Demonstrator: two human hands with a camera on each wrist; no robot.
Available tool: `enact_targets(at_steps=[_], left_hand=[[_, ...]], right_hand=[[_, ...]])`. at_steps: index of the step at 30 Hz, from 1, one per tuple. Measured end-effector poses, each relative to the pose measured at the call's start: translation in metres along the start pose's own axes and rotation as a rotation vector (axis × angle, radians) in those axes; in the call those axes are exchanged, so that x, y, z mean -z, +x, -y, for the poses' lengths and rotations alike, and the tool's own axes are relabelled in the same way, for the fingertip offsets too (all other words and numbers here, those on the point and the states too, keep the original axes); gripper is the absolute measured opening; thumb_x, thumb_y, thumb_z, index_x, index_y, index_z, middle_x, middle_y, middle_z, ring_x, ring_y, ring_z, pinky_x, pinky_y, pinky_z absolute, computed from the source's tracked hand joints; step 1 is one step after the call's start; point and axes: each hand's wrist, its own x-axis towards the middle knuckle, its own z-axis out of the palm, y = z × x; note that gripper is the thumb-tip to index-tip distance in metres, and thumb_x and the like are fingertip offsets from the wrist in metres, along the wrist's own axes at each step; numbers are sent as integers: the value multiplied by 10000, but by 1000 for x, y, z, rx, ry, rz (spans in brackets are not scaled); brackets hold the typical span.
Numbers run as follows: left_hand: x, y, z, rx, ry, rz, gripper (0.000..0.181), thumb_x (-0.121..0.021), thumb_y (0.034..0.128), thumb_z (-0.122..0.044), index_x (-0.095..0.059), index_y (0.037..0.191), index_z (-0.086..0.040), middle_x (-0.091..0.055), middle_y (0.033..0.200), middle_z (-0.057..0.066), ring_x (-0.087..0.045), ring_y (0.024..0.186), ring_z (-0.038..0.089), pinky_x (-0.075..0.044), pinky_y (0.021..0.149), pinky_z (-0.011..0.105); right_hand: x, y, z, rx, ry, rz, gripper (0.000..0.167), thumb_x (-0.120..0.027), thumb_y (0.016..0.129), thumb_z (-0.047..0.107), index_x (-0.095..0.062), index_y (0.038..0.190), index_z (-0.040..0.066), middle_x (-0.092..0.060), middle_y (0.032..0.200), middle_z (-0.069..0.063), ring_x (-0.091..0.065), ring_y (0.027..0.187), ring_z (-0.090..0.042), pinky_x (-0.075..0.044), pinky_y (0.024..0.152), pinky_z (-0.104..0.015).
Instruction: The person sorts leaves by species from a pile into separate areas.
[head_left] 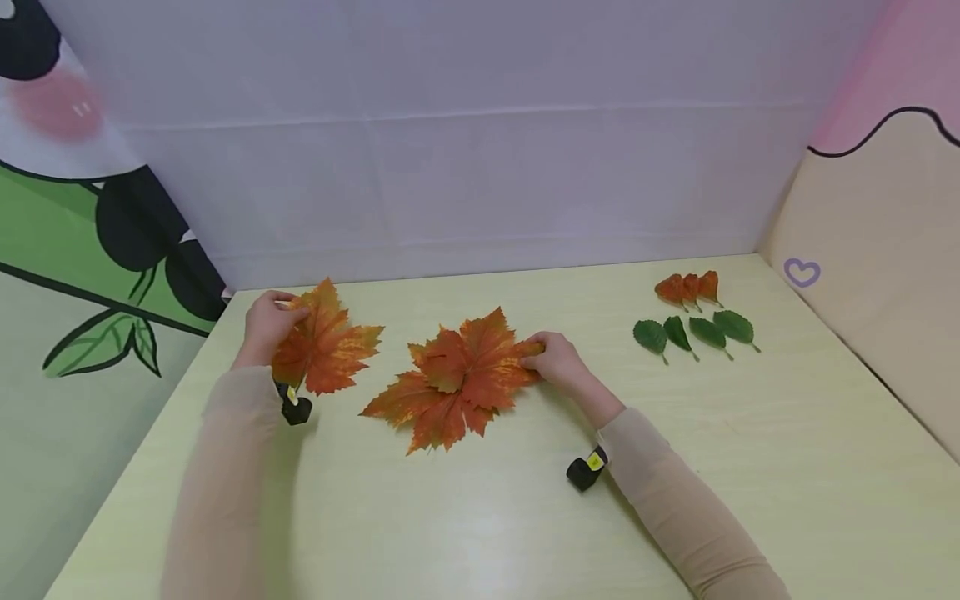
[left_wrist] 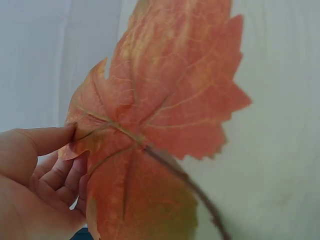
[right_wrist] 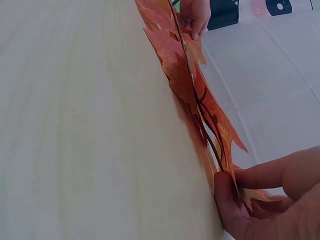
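Observation:
My left hand (head_left: 268,327) pinches the left edge of an orange maple-like leaf (head_left: 327,343) near the table's back left corner. In the left wrist view, thumb and fingers hold one lobe of this leaf (left_wrist: 165,100), and its brown stem (left_wrist: 200,195) curves downward. At mid-table lies a group of overlapping orange leaves (head_left: 457,379). My right hand (head_left: 557,360) pinches the right edge of that group. The right wrist view shows thumb and forefinger gripping the orange leaves (right_wrist: 185,80) edge-on, with dark stems visible. How many leaves overlap is hard to tell.
Toward the back right of the pale table (head_left: 480,525), 3 small orange-brown leaves (head_left: 690,288) lie in a row. Just in front of them is a row of several small green leaves (head_left: 707,332). A pale cloth wall (head_left: 480,183) stands behind the table.

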Motion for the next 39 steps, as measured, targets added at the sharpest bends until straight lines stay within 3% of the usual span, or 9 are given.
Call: enact_targets(at_steps=[4,12,23,32,39], left_hand=[[-5,2,4,-11,28,-52,539,-544,899,-236,-362,1320,47,-494,1136,262,-507,920,333,-435,739,376],[-7,3,7,56,131,-92,538,-525,891,-209,-342,1308,77,-423,1264,305,-411,1137,435,-346,952,492],[-8,-2,8,104,216,-118,540,-549,867,-244,-379,1250,97,-456,1207,302,-438,1104,438,-365,911,511],[1,-11,0,14,217,-175,539,-539,868,-255,-388,1249,95,-428,1189,306,-421,1076,433,-361,904,508],[-6,-44,-16,-55,174,-63,528,-486,912,-301,-381,1271,71,-476,1172,272,-468,1009,385,-414,855,468]], right_hand=[[0,0,0,12,-12,2,333,-610,856,98,-548,1167,-5,-513,1239,-174,-475,997,-243,-413,802,-324],[-2,-1,2,13,0,9,320,-611,857,100,-549,1154,-1,-521,1217,-166,-469,967,-231,-406,789,-309],[-2,-2,4,11,-10,14,320,-613,854,98,-553,1151,-5,-529,1209,-171,-473,962,-233,-411,777,-307],[-1,-3,0,12,-4,0,325,-613,850,88,-549,1149,-22,-541,1184,-181,-484,925,-222,-419,749,-289],[0,-3,0,7,-5,-10,320,-611,858,106,-550,1150,-10,-524,1218,-171,-478,1005,-244,-410,836,-338]])
